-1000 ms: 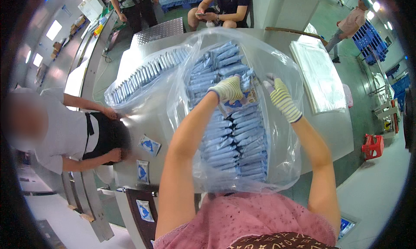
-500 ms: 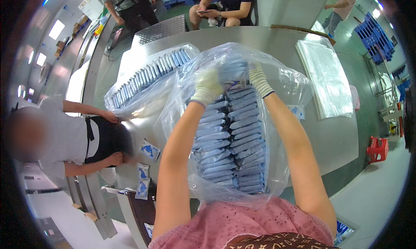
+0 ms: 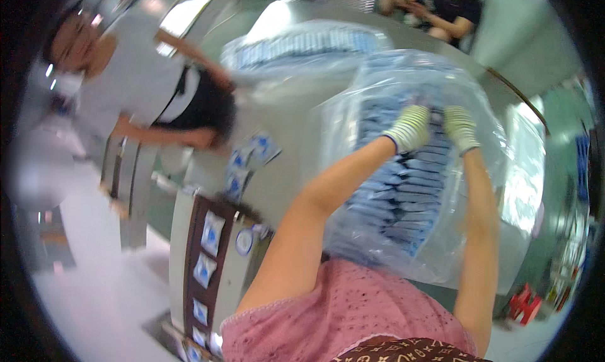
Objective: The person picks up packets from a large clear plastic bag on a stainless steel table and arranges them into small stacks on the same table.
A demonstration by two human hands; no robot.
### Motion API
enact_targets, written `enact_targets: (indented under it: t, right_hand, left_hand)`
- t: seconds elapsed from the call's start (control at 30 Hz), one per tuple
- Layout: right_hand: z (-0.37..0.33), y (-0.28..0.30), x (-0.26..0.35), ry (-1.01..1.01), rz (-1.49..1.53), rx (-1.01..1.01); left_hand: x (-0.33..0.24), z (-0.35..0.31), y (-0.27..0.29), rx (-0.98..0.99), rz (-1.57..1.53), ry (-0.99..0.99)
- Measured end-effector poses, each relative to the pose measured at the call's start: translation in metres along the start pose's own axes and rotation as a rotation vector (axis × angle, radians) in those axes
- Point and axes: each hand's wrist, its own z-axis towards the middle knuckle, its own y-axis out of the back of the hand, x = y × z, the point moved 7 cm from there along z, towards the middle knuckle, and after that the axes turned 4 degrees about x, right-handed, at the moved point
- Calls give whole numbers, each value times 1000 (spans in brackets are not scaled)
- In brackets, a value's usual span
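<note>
A large clear plastic bag (image 3: 482, 173) lies on the metal table in front of me. Inside it, small blue-and-white packets (image 3: 413, 192) stand on edge in two long rows. My left hand (image 3: 411, 130), in a striped knit glove, rests over the rows towards their far end. Gloved the same way, my right hand (image 3: 461, 127) is at the right side of the rows, a small gap from the left. Packets show between the hands. Both hands' fingers point away and are blurred; their tips are hidden, so a grip cannot be made out.
Another clear bag (image 3: 302, 46) of packets lies at the far left. Loose packets (image 3: 261, 149) lie nearer, beside a dark conveyor belt (image 3: 205, 236) carrying several more. A person in white (image 3: 135, 65) stands at left; another person sits beyond the table. Flat plastic bags (image 3: 524, 182) and a red stool (image 3: 524, 304) are at right.
My view has swung left and tilted, bringing the conveyor belt into sight. The bag and both hands appear farther right. The left hand's fingers, smeared before, show somewhat more clearly.
</note>
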Motion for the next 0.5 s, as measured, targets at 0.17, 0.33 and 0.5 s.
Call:
enact_targets:
  t: [0.17,0.33,0.5]
  right_hand:
    - [-16,11,16,110,-177,-25]
    - [-130,103,145,549,65,33]
    - [-215,160,228,703,261,125]
  left_hand:
    - [7,-167,86,-203,-248,-515]
    - [171,-389,150,-445,104,206]
    - [281,-639,193,-220,457,1154]
